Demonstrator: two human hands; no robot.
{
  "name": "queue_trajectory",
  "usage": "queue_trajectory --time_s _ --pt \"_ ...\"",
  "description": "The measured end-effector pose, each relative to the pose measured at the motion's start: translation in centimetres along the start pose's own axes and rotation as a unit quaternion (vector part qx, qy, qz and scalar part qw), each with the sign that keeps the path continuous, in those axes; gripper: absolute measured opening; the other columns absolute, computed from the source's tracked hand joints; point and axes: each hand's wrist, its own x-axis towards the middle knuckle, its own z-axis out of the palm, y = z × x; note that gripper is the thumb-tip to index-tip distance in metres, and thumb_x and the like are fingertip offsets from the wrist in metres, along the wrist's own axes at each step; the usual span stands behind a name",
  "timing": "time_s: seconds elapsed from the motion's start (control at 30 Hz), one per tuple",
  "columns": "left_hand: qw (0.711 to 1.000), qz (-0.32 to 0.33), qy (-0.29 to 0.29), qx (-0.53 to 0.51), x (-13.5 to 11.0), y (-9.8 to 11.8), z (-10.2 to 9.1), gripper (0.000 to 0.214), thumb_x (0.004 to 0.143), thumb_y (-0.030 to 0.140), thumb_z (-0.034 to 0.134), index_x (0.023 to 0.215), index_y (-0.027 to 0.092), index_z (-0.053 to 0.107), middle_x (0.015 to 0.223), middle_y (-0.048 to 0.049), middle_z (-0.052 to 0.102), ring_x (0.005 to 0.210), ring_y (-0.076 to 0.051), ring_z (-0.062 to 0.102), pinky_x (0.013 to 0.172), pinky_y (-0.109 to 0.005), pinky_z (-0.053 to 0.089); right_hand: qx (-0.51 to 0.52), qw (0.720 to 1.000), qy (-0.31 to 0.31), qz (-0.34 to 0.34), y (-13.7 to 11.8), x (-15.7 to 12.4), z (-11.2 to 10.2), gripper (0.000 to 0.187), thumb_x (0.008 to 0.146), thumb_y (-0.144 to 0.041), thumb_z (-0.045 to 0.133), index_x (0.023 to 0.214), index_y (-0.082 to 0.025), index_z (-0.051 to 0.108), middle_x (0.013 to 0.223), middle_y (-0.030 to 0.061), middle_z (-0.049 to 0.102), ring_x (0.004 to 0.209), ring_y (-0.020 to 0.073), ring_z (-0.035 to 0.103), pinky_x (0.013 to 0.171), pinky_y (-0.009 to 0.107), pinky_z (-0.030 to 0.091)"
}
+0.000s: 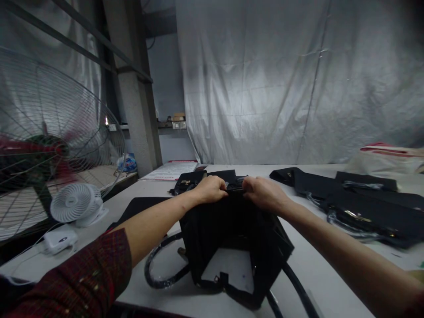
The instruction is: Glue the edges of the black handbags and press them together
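Note:
A black handbag (pixel 232 229) stands in front of me on the white table, its wide opening facing me. Through it, a pale panel (pixel 230 265) shows at the bottom. My left hand (pixel 212 187) pinches the bag's far upper edge. Just to the right, my right hand (pixel 261 191) grips the same edge, with bent fingers partly hidden behind it. A looped handle (pixel 155 269) wrapped in clear plastic hangs out on the left. Another black strap (pixel 298 287) runs down on the right.
More black handbags (pixel 357 212) lie flat at the right, with plastic-wrapped handles. Another black bag (pixel 188 179) sits behind the held one. A small white fan (pixel 74 203) and a white box with a cable (pixel 61 238) stand left, before a large caged fan (pixel 49 145). Printed sheets (pixel 172 170) lie at the back.

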Motion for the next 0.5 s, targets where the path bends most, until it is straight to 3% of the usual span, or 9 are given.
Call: queue_trajectory --time_s 0.23,0.5 --pt "1.0 -0.011 -0.004 -0.012 -0.47 -0.41 0.03 0.018 0.078 0.032 0.064 0.088 0.02 0.073 0.079 -0.0017 0.07 0.075 -0.017 0.062 0.073 -0.025 0.045 0.035 0.999 -0.024 -0.015 -0.21 0.45 -0.02 0.02 0.08 -0.026 0.059 0.093 -0.028 0.073 0.082 0.0013 0.068 0.078 0.0171 0.06 0.064 0.025 0.037" --pt "0.998 0.015 -0.003 -0.059 -0.47 -0.47 0.31 0.034 0.077 0.026 0.062 0.11 0.027 0.071 0.087 0.0009 0.072 0.083 -0.016 0.064 0.079 -0.025 0.047 0.027 1.0 -0.013 -0.003 -0.52 0.79 0.14 0.021 0.081 -0.027 0.054 0.086 -0.025 0.074 0.077 0.0036 0.068 0.074 0.0177 0.061 0.062 0.026 0.038"
